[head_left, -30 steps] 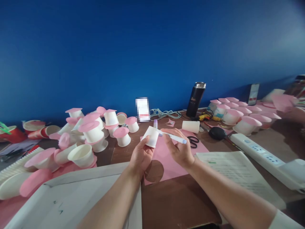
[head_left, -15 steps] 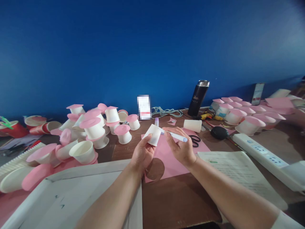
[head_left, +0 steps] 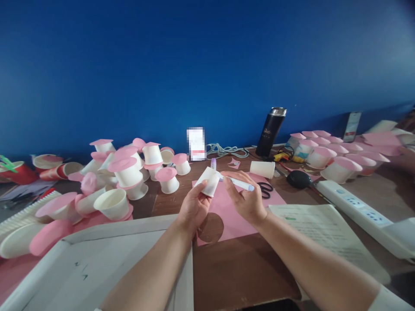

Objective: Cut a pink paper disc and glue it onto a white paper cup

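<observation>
My left hand (head_left: 193, 206) is closed around a small white paper cup (head_left: 209, 181), tilted, with the thumb on its side. In my right hand (head_left: 246, 201) is a slim white pen (head_left: 238, 183) with a pale lilac end, gripped between thumb and fingers. Its tip meets or nearly meets the cup's right edge; contact is hard to make out. Just behind the cup stands a lilac cap-like piece (head_left: 213, 163). Under both hands lies a pink paper sheet (head_left: 233, 222) with a round hole cut out. Black-handled scissors (head_left: 266, 190) rest on it beside my right hand.
Several cups with pink paper discs (head_left: 167, 179) crowd the left; more pink-topped cups (head_left: 343, 166) stand right. A white cup (head_left: 262, 169) lies sideways near a black flask (head_left: 270, 134). A white box lid (head_left: 123, 259), a printed sheet (head_left: 324, 242) and a power strip (head_left: 359, 211) lie around.
Both hands keep their grip on the cup and the pen, almost unmoved. The whole view has shifted very slightly.
</observation>
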### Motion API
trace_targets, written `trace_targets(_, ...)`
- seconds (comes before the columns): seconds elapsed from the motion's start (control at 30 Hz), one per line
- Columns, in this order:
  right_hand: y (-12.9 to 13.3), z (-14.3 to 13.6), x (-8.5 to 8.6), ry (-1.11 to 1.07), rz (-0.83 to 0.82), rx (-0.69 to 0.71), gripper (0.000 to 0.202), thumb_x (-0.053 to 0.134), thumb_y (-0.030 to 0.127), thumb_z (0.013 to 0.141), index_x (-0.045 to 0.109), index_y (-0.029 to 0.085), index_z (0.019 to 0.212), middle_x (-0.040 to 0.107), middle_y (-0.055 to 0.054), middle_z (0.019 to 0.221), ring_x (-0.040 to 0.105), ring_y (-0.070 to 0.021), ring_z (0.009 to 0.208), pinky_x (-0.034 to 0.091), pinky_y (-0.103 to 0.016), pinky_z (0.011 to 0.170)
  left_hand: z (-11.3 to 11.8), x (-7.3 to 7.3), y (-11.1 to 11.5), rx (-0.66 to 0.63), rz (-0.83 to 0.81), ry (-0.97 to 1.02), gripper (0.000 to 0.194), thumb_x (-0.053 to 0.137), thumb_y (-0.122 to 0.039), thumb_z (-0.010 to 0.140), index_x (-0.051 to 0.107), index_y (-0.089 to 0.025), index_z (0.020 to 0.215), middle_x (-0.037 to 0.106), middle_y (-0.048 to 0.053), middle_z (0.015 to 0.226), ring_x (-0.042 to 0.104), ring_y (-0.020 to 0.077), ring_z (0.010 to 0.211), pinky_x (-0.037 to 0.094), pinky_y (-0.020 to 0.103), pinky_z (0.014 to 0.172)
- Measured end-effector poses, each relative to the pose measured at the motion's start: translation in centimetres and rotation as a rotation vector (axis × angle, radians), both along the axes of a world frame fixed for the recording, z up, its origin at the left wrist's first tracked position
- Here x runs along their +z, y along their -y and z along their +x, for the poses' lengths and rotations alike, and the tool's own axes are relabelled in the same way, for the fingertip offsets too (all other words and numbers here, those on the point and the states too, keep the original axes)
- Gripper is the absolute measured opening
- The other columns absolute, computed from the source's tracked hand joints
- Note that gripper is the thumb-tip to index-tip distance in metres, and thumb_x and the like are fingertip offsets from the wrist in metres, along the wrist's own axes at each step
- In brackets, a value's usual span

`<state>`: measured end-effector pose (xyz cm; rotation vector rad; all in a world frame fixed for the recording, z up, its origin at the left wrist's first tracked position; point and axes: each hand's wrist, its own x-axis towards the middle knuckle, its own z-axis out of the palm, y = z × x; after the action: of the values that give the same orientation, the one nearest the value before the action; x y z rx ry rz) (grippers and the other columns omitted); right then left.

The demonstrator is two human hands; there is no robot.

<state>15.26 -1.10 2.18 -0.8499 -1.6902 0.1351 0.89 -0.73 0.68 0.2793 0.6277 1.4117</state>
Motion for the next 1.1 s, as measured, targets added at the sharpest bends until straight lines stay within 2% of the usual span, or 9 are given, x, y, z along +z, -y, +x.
trace_targets(0.57,0.69,-0.41,-0.17,0.063,-0.041,0.020,0.016,0.054,0.023,0.089,0.066,0.023,0.100,0.071,-0.006,0.097,0.065,-0.0205,0.089,0.052,-0.036,0.081,0.03,-0.01,0.05,0.027,0.002,0.007,0.014,0.063,-0.008,0.078,0.066,-0.012,0.091,0.071,0.007,0.089,0.066,0.0134,0.089,0.051,0.022,0.086)
trace_targets(0.93,0.23,-0.20,0.11,0.008,-0.001,-0.001,0.017,0.055,0.019,0.088,0.066,0.021,0.101,0.071,-0.006,0.098,0.065,-0.0200,0.089,0.052,-0.037,0.083,0.04,0.13,0.27,-0.002,0.029,-0.046,0.019,0.064,-0.008,0.077,0.066,-0.011,0.096,0.070,0.011,0.104,0.064,0.0178,0.101,0.050,0.025,0.091)
trace_targets(1.1,0.20,-0.24,-0.12,0.018,-0.010,-0.011,0.017,0.055,0.021,0.089,0.066,0.023,0.101,0.071,-0.005,0.099,0.066,-0.0204,0.091,0.052,-0.037,0.084,0.07,0.01,0.21,-0.016,0.016,-0.063,0.021,0.066,-0.009,0.075,0.066,-0.011,0.096,0.070,0.012,0.103,0.065,0.0187,0.099,0.051,0.025,0.088)
